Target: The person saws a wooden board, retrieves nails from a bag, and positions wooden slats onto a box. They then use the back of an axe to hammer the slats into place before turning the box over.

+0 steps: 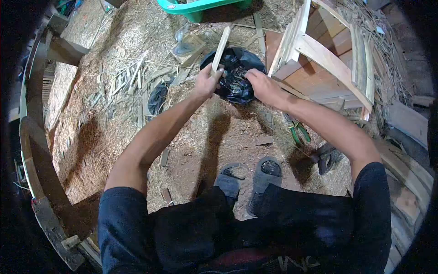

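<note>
My left hand [207,82] is closed around a narrow wooden strip [221,45], which points up and away from me. In front of me on the ground is a round black container [252,55], with crumpled, shiny black plastic [235,84] inside it. My right hand [264,87] is over the container's right side. Its fingers are bent together near the plastic, and whatever they pinch is too small or hidden to make out. The lower end of the strip is covered by my left hand.
A slatted wooden frame [326,61] stands at the right. Green-handled pliers [299,133] lie below it. A green plastic tub [200,6] is at the top. Wood scraps [132,75] and shavings cover the ground at left, beside a curved wooden piece [34,137].
</note>
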Available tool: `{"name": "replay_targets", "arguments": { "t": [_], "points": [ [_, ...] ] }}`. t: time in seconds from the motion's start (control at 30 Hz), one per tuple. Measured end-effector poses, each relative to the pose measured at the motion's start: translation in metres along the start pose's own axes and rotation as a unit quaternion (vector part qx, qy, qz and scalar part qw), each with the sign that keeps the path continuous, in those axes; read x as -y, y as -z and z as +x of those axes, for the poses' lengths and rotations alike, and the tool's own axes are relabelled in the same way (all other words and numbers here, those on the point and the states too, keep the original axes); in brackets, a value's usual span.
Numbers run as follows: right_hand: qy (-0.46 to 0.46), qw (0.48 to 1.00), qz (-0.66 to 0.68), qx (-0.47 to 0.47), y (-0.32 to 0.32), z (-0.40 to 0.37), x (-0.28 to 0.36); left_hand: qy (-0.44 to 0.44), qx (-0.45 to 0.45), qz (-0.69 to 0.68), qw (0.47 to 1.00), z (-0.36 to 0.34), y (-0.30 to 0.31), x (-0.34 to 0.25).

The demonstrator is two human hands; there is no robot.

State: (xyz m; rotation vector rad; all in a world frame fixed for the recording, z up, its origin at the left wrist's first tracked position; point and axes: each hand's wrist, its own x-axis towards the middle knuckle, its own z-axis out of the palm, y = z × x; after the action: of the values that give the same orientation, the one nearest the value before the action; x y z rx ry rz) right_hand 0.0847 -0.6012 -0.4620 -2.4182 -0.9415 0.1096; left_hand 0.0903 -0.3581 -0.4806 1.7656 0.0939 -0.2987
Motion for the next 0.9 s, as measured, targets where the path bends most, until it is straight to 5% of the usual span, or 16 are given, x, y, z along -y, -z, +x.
{"name": "replay_targets", "arguments": {
  "t": [0.13,0.2,0.37,0.43,0.53,0.63,0.77,0.9],
  "points": [
    [-0.037,0.998,-0.040,-0.020,-0.026,0.026,-0.016,0.067,0.030,0.134,0.988,0.017,0.005,-0.003],
    [-0.010,0.995,-0.088,-0.056,-0.030,0.031,-0.019,0.011,-0.010,0.169,0.985,0.017,-0.003,0.002],
    [-0.015,0.996,-0.081,0.017,-0.025,0.037,-0.024,0.051,-0.052,0.298,0.952,0.022,-0.025,0.005],
    [-0.021,0.997,-0.066,0.019,-0.029,0.038,-0.028,0.036,-0.034,0.264,0.963,0.026,-0.025,0.008],
    [-0.108,0.979,-0.040,0.169,-0.018,0.046,-0.032,0.051,0.055,0.225,0.971,0.038,-0.010,0.004],
    [-0.113,0.977,0.068,0.166,-0.015,0.042,-0.026,0.103,0.100,0.298,0.944,0.043,0.012,-0.010],
    [-0.161,0.960,0.173,0.151,-0.019,0.031,-0.015,0.094,0.131,0.124,0.979,0.047,0.034,0.007],
    [-0.305,0.923,0.207,0.111,-0.052,0.010,-0.021,0.055,0.067,0.122,0.989,0.019,0.035,-0.005]
  ]
}}
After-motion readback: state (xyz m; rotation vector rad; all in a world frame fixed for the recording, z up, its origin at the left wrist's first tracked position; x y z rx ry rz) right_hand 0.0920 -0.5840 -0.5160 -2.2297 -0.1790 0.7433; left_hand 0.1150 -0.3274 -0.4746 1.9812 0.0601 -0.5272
